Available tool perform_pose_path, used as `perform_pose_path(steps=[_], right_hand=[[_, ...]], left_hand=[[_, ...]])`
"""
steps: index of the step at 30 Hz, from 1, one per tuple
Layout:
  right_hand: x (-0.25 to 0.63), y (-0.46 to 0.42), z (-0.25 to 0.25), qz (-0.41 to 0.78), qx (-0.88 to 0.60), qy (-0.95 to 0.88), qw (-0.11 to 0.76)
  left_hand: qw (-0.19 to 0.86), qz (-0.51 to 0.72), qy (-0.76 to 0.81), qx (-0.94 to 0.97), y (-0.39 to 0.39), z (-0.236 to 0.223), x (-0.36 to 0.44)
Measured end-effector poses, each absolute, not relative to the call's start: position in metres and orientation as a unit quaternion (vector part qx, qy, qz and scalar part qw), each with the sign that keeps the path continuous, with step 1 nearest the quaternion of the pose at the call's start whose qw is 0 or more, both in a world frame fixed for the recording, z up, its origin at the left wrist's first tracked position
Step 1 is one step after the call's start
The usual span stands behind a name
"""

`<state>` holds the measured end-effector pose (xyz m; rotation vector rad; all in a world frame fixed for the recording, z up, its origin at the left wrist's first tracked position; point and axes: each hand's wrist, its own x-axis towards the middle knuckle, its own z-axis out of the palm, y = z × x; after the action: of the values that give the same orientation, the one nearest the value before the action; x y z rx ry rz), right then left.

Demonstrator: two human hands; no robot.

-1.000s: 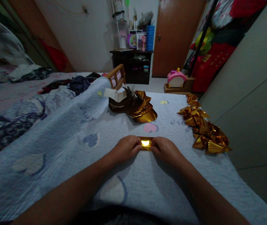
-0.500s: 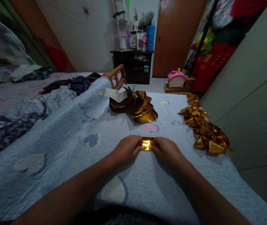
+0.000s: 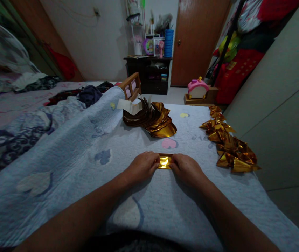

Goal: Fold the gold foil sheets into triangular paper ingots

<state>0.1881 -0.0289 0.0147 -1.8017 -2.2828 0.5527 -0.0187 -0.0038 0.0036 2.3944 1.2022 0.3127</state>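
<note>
A small folded strip of gold foil paper lies low over the bed, stretched between my two hands. My left hand pinches its left end, and my right hand pinches the right end; the fingers hide both ends. Beyond my hands a fanned stack of gold foil sheets rests on the quilt, some showing a dark or white side. Off to the right lies a row of folded gold foil pieces with pointed ends.
The pale blue quilt covers the bed, with a small wooden rail at its far edge. A pink and white toy stands past the end. Crumpled clothes lie on the left, and a pale cabinet borders the right side.
</note>
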Motion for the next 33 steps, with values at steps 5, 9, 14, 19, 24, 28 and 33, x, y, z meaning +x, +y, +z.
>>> perform_pose_path(steps=[5,9,14,19,24,28,33], right_hand=[[0.189,-0.029,0.013,0.188,-0.6,-0.771,0.095],[0.189,-0.029,0.01,0.184,-0.6,-0.772,0.103],[0.189,-0.03,0.008,0.179,-0.597,-0.775,0.105],[0.188,-0.032,0.007,0.135,-0.585,-0.792,0.111],[0.184,-0.036,0.01,0.09,-0.544,-0.829,0.091],[0.179,-0.038,0.011,0.1,-0.534,-0.834,0.095],[0.169,-0.038,0.01,0.075,-0.578,-0.807,0.096]], left_hand=[[0.215,0.113,0.436,0.866,-0.005,0.002,-0.018],[0.21,0.12,0.435,0.867,-0.005,0.002,-0.019],[0.214,0.111,0.433,0.869,-0.005,0.003,-0.018],[0.202,0.122,0.429,0.872,-0.006,0.002,-0.019],[0.203,0.135,0.381,0.892,0.0,-0.001,-0.023],[0.21,0.123,0.361,0.901,0.003,-0.004,-0.025],[0.16,0.083,0.416,0.891,0.0,-0.004,-0.024]])
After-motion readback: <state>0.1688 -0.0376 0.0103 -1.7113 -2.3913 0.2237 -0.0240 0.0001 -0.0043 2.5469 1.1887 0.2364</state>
